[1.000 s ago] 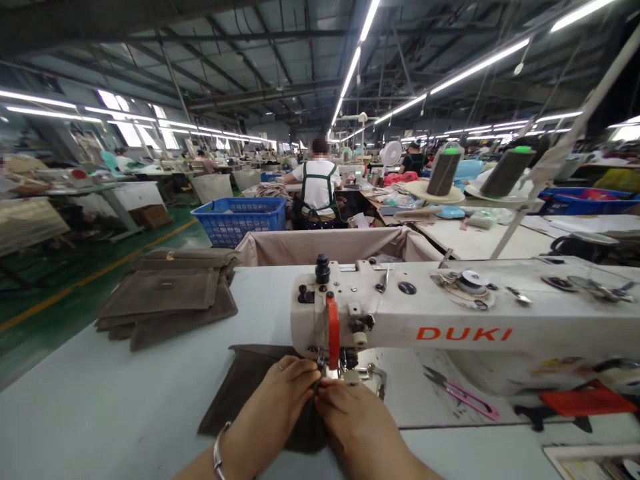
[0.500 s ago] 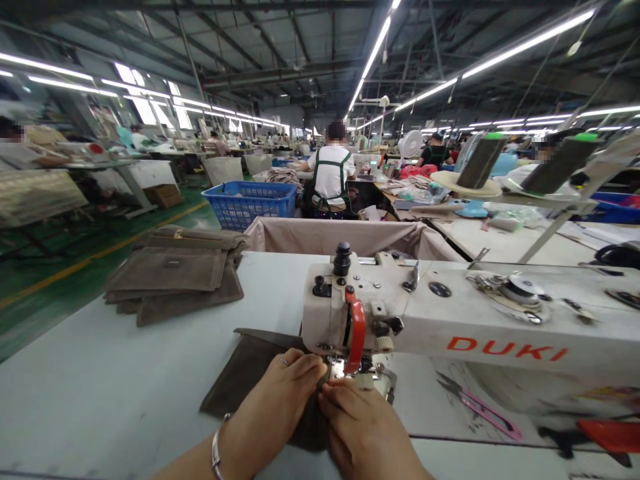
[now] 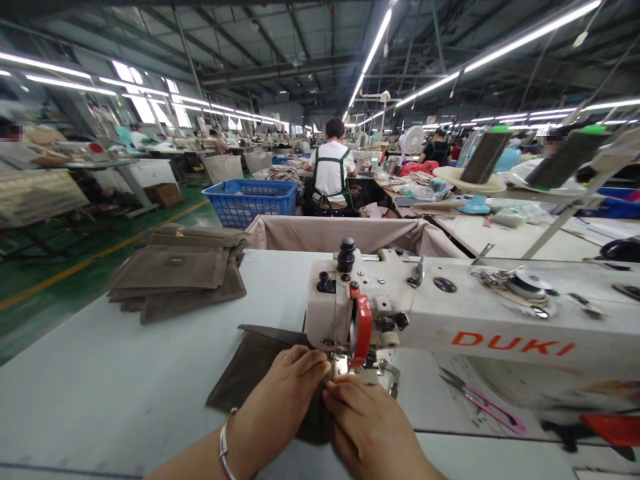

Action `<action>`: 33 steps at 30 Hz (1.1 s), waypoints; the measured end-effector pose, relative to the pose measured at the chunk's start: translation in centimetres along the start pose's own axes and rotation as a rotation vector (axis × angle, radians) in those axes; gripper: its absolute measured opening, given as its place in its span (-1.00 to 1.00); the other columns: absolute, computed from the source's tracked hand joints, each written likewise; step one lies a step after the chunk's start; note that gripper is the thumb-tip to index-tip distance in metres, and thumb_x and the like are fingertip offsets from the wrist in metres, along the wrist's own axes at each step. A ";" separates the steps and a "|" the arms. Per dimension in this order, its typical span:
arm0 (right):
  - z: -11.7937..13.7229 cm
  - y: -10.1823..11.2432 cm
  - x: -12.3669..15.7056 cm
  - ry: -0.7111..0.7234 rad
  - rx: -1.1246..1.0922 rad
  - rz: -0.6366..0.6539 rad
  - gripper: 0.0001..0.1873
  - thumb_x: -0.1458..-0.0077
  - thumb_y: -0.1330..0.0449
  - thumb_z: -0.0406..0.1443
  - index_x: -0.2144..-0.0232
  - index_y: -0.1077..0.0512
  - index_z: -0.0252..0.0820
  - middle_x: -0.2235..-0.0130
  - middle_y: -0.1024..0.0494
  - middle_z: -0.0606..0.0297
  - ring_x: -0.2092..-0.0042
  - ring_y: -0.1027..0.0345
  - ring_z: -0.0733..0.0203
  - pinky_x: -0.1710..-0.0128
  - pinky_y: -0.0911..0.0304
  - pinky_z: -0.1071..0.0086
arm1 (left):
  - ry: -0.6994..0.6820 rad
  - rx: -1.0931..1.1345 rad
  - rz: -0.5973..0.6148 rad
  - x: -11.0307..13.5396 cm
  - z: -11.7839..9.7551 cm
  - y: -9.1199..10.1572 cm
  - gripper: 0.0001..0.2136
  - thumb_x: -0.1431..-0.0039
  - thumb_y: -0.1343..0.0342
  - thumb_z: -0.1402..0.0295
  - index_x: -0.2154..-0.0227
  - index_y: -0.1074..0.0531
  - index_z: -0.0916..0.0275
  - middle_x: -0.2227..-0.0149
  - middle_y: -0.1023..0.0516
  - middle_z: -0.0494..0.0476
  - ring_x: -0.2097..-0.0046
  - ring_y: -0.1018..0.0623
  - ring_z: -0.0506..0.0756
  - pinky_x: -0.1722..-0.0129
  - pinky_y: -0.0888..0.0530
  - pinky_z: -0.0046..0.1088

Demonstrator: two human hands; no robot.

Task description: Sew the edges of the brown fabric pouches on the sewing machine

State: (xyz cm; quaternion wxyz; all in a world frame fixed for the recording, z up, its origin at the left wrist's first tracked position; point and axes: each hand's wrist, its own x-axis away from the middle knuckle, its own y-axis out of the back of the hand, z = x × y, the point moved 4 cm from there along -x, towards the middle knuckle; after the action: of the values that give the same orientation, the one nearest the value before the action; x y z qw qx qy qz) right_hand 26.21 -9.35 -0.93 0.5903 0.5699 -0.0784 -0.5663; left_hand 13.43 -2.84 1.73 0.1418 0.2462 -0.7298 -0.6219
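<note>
My left hand [image 3: 280, 397] and my right hand [image 3: 373, 427] lie side by side on a dark brown fabric piece [image 3: 250, 363]. Their fingertips pinch and press the cloth just in front of the needle of a white DUKI sewing machine [image 3: 450, 313]. A ring shows on my left hand and a silver bracelet on its wrist. The fabric spreads out to the left under the machine head; its part beneath my hands is hidden.
A stack of brown fabric pieces [image 3: 180, 270] lies at the table's far left. Pink-handled thread snips [image 3: 483, 400] lie right of the needle. A cloth bin [image 3: 350, 235] hangs behind the table, a blue basket [image 3: 250, 200] beyond it. A person in a white shirt [image 3: 331, 170] sits ahead.
The view has shifted, so the machine sits further right in the picture. My hands have stayed together on the fabric at the needle.
</note>
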 end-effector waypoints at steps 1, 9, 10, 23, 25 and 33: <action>0.1 -0.2 0.0 -0.001 0.000 0.004 -0.63 -0.10 -0.10 -0.47 0.03 -0.46 -0.24 0.15 -0.57 0.14 0.06 -0.42 0.05 0.11 -0.39 0.22 | -0.002 -0.001 0.002 0.0 -0.1 0.0 -0.74 -0.32 0.03 0.47 -0.02 -0.39 0.21 -0.08 -0.45 0.15 -0.11 -0.37 0.22 -0.14 -0.29 -0.19; -0.3 4.7 -0.1 -0.053 -0.090 0.334 -0.39 0.08 -0.10 -0.54 -0.04 -0.41 -0.04 -0.06 -0.51 0.30 -0.12 -0.30 0.09 -0.17 -0.16 0.15 | -0.053 0.037 -0.011 1.7 0.6 0.0 -0.54 -0.26 -0.12 0.44 -0.20 -0.23 0.24 -0.20 -0.35 0.18 -0.23 -0.31 0.19 -0.25 -0.30 -0.19; -0.7 5.8 0.1 -0.101 -0.094 0.381 -0.34 0.12 -0.09 -0.57 -0.04 -0.41 0.00 -0.08 -0.49 0.33 -0.14 -0.26 0.08 -0.17 -0.15 0.14 | -0.066 0.055 0.000 2.3 0.6 -0.1 -0.47 -0.22 -0.20 0.35 -0.22 -0.21 0.22 -0.23 -0.31 0.18 -0.24 -0.31 0.20 -0.24 -0.33 -0.19; -3.7 2.6 1.0 -0.380 0.111 0.106 -0.93 -0.20 -0.18 -0.32 0.33 -0.36 -0.20 0.29 -0.43 0.20 0.24 -0.31 0.07 0.26 -0.29 0.20 | -0.225 -0.092 -0.216 3.3 -1.9 -0.3 -0.65 -0.22 0.05 0.58 -0.06 -0.36 0.35 -0.03 -0.51 0.24 -0.06 -0.49 0.18 -0.11 -0.47 -0.20; -1.9 3.1 1.1 -0.183 -0.005 0.148 -0.92 -0.23 -0.11 -0.38 0.22 -0.38 -0.18 0.22 -0.47 0.20 0.16 -0.32 0.09 0.17 -0.29 0.22 | -0.250 -0.098 -0.203 3.3 -1.8 -0.3 -0.67 -0.27 0.04 0.56 -0.07 -0.36 0.30 0.00 -0.52 0.21 -0.03 -0.50 0.17 -0.07 -0.50 -0.22; 1.3 3.3 0.9 0.080 -0.122 0.236 -0.74 -0.17 -0.08 -0.43 0.11 -0.42 -0.16 0.18 -0.53 0.21 0.06 -0.35 0.12 0.05 -0.28 0.22 | -0.276 0.008 -0.253 3.1 -1.1 0.2 -0.62 -0.33 0.20 0.61 -0.14 -0.29 0.34 -0.16 -0.40 0.22 -0.21 -0.35 0.09 -0.19 -0.41 -0.28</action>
State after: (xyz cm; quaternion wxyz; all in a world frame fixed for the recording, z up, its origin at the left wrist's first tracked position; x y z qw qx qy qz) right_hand 27.49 -11.75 1.55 0.6890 0.5419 -0.0868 -0.4733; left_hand 11.40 -5.42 1.80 -0.0399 0.2490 -0.7081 -0.6596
